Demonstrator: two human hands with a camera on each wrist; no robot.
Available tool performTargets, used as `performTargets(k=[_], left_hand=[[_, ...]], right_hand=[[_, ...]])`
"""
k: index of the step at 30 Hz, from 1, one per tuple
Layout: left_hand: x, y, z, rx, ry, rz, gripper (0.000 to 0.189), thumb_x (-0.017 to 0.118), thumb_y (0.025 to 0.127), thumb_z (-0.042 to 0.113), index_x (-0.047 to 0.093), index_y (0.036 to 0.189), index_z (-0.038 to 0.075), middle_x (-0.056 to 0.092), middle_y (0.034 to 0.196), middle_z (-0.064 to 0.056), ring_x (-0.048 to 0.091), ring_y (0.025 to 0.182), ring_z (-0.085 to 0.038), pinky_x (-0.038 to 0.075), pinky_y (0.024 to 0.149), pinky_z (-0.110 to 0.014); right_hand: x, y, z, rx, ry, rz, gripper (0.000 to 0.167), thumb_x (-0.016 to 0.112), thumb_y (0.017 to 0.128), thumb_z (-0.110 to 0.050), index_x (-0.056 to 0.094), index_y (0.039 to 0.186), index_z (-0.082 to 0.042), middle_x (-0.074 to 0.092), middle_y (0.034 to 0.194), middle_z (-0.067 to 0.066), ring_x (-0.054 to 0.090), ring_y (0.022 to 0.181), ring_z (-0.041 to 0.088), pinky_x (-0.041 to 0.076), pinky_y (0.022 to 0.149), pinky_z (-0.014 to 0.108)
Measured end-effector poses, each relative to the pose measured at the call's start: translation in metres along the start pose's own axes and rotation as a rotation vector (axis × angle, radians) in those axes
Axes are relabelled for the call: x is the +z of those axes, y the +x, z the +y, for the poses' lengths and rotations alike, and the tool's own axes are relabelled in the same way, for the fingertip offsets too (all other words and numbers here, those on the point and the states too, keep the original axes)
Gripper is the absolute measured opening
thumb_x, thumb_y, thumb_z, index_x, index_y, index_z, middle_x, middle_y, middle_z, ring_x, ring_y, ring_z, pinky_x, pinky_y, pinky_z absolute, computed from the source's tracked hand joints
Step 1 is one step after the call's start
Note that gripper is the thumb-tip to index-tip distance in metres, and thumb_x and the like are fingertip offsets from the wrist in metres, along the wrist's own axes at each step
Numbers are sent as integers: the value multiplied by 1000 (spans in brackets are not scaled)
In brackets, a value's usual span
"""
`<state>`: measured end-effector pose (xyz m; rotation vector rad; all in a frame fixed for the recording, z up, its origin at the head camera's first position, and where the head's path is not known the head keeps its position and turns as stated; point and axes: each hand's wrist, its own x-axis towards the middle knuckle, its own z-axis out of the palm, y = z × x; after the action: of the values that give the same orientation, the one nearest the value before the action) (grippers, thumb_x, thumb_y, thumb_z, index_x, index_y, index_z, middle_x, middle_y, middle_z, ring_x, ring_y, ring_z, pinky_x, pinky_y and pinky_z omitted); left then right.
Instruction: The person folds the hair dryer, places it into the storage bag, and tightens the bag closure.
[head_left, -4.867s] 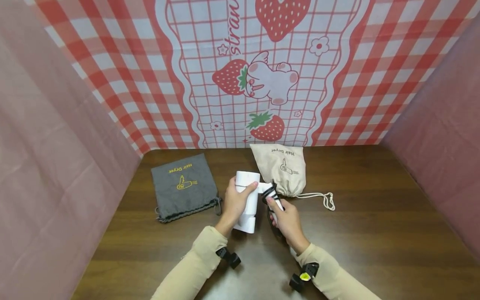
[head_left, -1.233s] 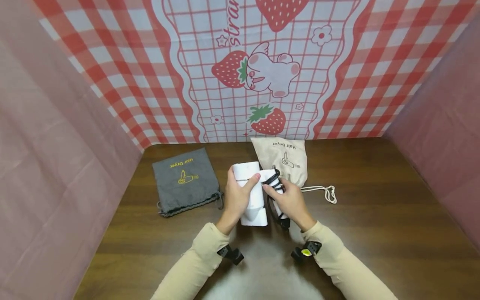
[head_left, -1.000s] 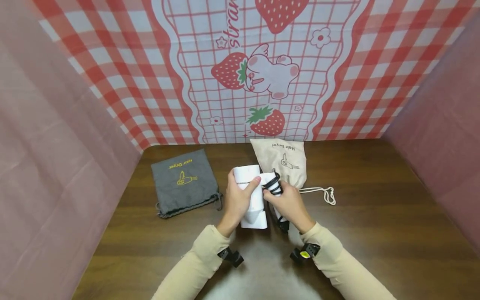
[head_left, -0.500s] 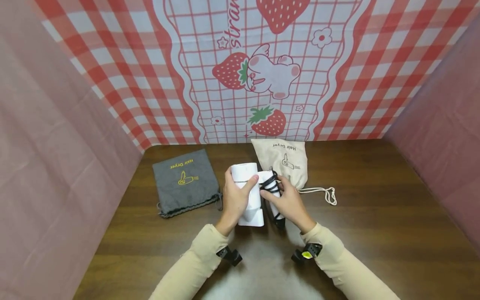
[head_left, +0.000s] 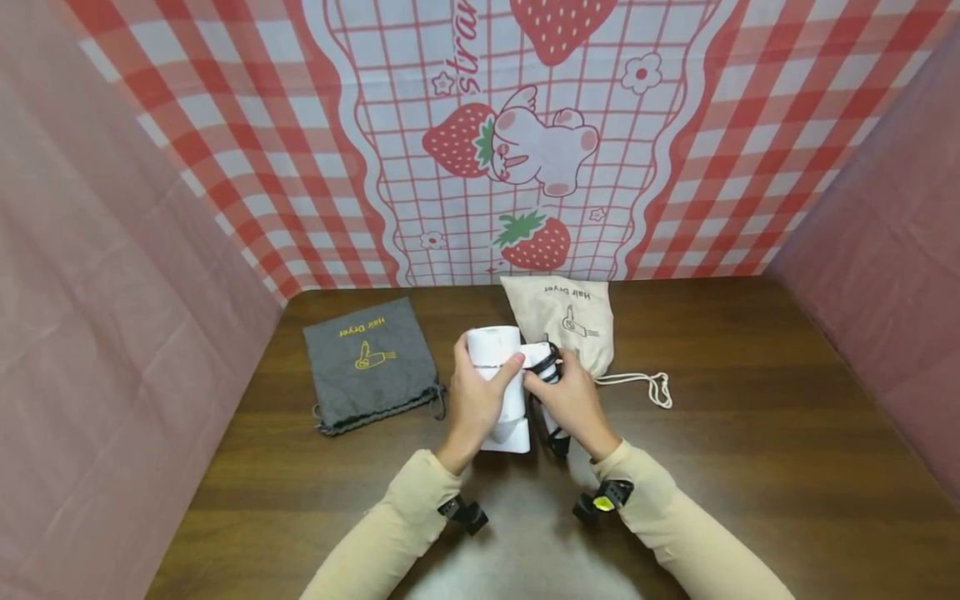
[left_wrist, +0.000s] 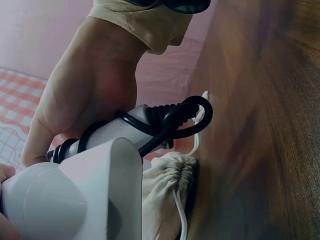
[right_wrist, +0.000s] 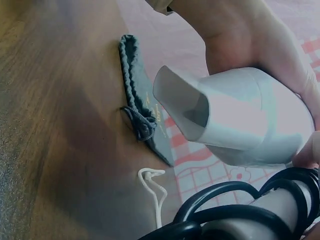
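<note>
A white hair dryer (head_left: 512,396) is held up over the middle of the table, its flared nozzle (right_wrist: 180,102) pointing toward the person. My left hand (head_left: 474,404) grips the barrel, thumb lying across the top. My right hand (head_left: 573,404) holds the handle (left_wrist: 117,132), with thumb and fingers at the wound black cord (head_left: 546,367). In the left wrist view, the cord makes several turns along the handle and a loop at its end. Parts of the fingers of both hands are hidden behind the dryer.
A grey drawstring pouch (head_left: 367,362) printed "Hair Dryer" lies at the left of the wooden table (head_left: 750,400). Behind the right hand lies a cream drawstring pouch (head_left: 566,312), its white string (head_left: 645,379) trailing right. A strawberry-print cloth (head_left: 555,150) hangs behind.
My right hand has moved up the handle from its lower part to the cord turns, and the nozzle has swung slightly right. Over the last second only small finger and cord shifts show.
</note>
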<state>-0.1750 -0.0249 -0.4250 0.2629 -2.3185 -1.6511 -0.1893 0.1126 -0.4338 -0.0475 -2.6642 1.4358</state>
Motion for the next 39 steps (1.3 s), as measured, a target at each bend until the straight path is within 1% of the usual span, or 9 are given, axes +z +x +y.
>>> performTargets(k=[7, 15, 18, 21, 25, 28, 31, 34, 39], left_hand=[[4, 0, 1, 27, 11, 14, 85, 76, 78, 47, 36, 145, 14, 67, 111, -17, 64, 92, -30, 50, 77, -41], [4, 2, -1, 30, 18, 16, 83, 76, 77, 47, 37, 144, 15, 66, 115, -17, 64, 94, -30, 50, 77, -41], [2, 4, -3, 15, -14, 9, 83, 77, 77, 45, 38, 143, 14, 65, 117, -17, 63, 95, -30, 50, 78, -41], [-1, 10, -5, -3, -106, -4, 79, 77, 79, 39, 39, 142, 9, 62, 119, -17, 61, 99, -29, 50, 84, -40], [-4, 18, -7, -13, -231, -41, 73, 75, 82, 32, 40, 140, 4, 58, 119, -17, 60, 101, -28, 51, 85, -37], [-5, 20, -7, -30, -264, -61, 72, 75, 82, 30, 41, 139, 3, 59, 117, -17, 61, 97, -26, 52, 81, -33], [-4, 19, -6, -56, -312, -58, 69, 75, 83, 28, 42, 138, 1, 59, 116, -18, 61, 93, -23, 52, 77, -30], [0, 15, -6, -79, -358, -28, 67, 75, 83, 26, 43, 137, 1, 59, 115, -17, 60, 89, -21, 51, 74, -29], [6, 8, -5, -81, -371, 48, 64, 76, 82, 28, 46, 134, 4, 60, 112, -15, 60, 88, -20, 51, 75, -30]], right_hand=[[0, 5, -5, 45, -23, -14, 47, 65, 82, -29, 54, 115, 2, 64, 107, 23, 59, 93, 34, 47, 80, 44], [3, -1, -10, 66, 40, -23, 47, 55, 86, -23, 48, 122, 6, 58, 117, 29, 55, 106, 40, 44, 93, 53], [5, -3, -9, 56, 63, -37, 48, 56, 87, -23, 48, 124, 6, 58, 117, 29, 55, 107, 40, 43, 94, 52], [5, -4, -4, 23, 109, -59, 51, 61, 90, -25, 48, 129, 5, 62, 114, 27, 59, 102, 34, 46, 90, 45], [2, -1, 5, 18, 304, -174, 50, 65, 93, -28, 48, 129, 3, 65, 95, 17, 63, 74, 20, 53, 69, 31], [-1, 2, 10, 84, 519, -319, 39, 56, 99, -31, 47, 120, 1, 61, 78, 7, 56, 55, 14, 50, 51, 27], [-2, 1, 11, 154, 663, -385, 35, 48, 102, -34, 45, 114, -1, 58, 70, 2, 53, 50, 13, 47, 47, 26], [0, -3, 7, 173, 721, -331, 33, 47, 103, -34, 46, 109, -2, 56, 66, 0, 51, 49, 12, 45, 46, 26], [10, -14, -1, 156, 705, -153, 32, 51, 101, -31, 52, 104, 1, 52, 61, -1, 48, 45, 12, 43, 44, 26]])
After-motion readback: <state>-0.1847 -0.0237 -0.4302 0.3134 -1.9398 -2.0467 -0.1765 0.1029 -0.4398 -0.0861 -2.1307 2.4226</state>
